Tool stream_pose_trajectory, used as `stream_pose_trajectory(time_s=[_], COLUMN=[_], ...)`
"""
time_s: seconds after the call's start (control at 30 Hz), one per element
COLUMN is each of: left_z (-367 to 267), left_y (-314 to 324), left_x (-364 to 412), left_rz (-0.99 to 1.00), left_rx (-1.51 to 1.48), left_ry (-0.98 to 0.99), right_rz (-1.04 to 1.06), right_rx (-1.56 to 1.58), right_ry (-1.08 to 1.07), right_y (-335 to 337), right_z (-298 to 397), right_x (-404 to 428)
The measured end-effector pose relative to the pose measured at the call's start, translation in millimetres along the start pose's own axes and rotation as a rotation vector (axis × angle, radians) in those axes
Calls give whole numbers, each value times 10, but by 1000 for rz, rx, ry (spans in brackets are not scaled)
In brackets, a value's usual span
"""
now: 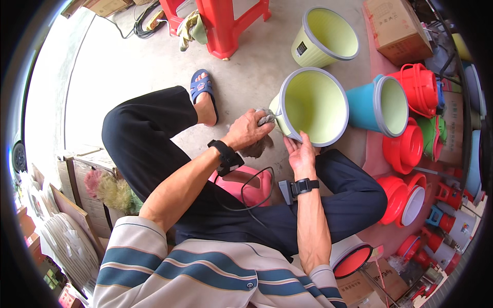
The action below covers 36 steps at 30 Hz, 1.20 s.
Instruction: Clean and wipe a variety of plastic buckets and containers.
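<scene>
A pale yellow-green plastic bin (314, 104) with a grey rim is tilted before me, its mouth facing up towards me. My right hand (301, 152), palm up, grips its near rim, with the fingers partly hidden beneath. My left hand (248, 131) is closed on a grey cloth (265, 116) at the bin's left outer side. A dark brown, blurred part of what looks like the same rag (256, 148) hangs below that hand. Between my legs is a pink plastic stool or basin (260, 184), partly covered by a black cable (242, 192).
Another yellow-green bin (325, 36) stands beyond, with a blue bin (369, 102) on the right. Further right are red buckets (418, 88), red basins (402, 148) and a cardboard box (398, 30). A red plastic stool (219, 30) with gloves (192, 30) stands ahead. Feather dusters (111, 190) lie left.
</scene>
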<state>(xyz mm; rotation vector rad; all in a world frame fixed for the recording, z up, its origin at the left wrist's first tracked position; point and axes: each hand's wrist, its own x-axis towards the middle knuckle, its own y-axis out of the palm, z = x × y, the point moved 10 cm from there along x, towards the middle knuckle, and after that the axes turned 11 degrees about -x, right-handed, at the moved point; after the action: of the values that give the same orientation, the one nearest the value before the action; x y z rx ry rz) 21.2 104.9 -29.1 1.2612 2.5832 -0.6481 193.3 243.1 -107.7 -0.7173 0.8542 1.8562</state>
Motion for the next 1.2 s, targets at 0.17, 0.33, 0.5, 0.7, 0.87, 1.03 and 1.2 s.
stream_pose_trajectory(time_s=[0.17,0.33,0.5,0.7,0.87,1.03,1.2], left_z=[-48,-42,-60,219,270,80,355], left_y=[78,161,203,224,322,179,-264], left_x=[-40,-27,19,235,292,424,529], left_rz=[169,245,206,81,140,116,-125], left_rx=[-700,-837,-898,-596,-716,-263,-661], left_ry=[-104,-216,-195,-60,-203,-50,-88], right_rz=[-30,-48,-63,-63,-59,-91,-109], right_rx=[16,12,-43,-156,-225,-274,-297], right_ry=[18,14,-13,-13,-47,-45,-47], right_y=[-3,-63,-70,-157,-190,-227,-257], right_z=[41,50,6,-104,-49,32,-31], right_x=[-38,5,-11,70,27,-15,-39])
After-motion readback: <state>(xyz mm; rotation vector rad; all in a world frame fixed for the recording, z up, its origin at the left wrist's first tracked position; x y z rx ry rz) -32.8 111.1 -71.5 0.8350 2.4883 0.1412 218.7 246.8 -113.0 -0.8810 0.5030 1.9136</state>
